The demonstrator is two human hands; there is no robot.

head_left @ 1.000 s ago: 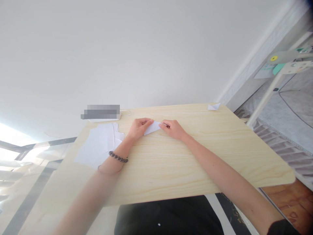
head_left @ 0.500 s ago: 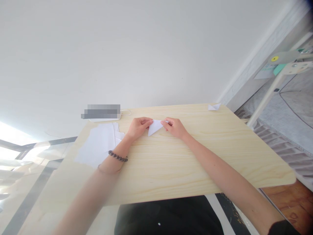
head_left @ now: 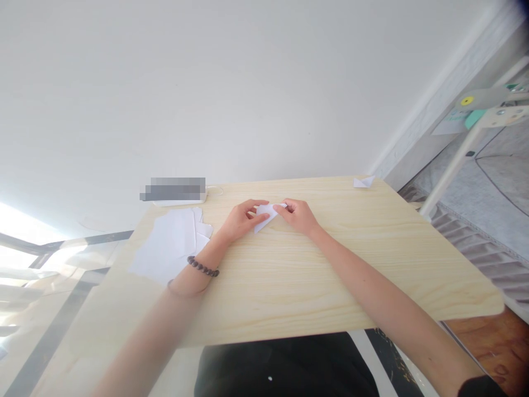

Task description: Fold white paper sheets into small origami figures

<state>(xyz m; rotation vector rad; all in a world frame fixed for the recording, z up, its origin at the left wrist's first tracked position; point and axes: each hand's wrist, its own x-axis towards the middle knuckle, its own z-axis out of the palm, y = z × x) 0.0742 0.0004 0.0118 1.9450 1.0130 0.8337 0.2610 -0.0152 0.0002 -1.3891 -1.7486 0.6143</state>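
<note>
A small folded piece of white paper with a pointed lower corner is between my two hands, just above or on the table. My right hand pinches its right end between thumb and forefinger. Around the left side is my left hand, its thumb lying across the front of the paper and its fingers curved along the back and top edge. The grip of this hand looks loose, and part of the fold is hidden behind the thumb.
Sheets of white paper with torn edges lie at the table's left. Another folded paper piece sits at the far right corner. A blurred-out object stands at the back left, against the wall. The wooden table ends near my body.
My left hand has loosened its pinch at the upper left corner, and its thumb has slid right and down over the paper. My right hand keeps its pinch.
</note>
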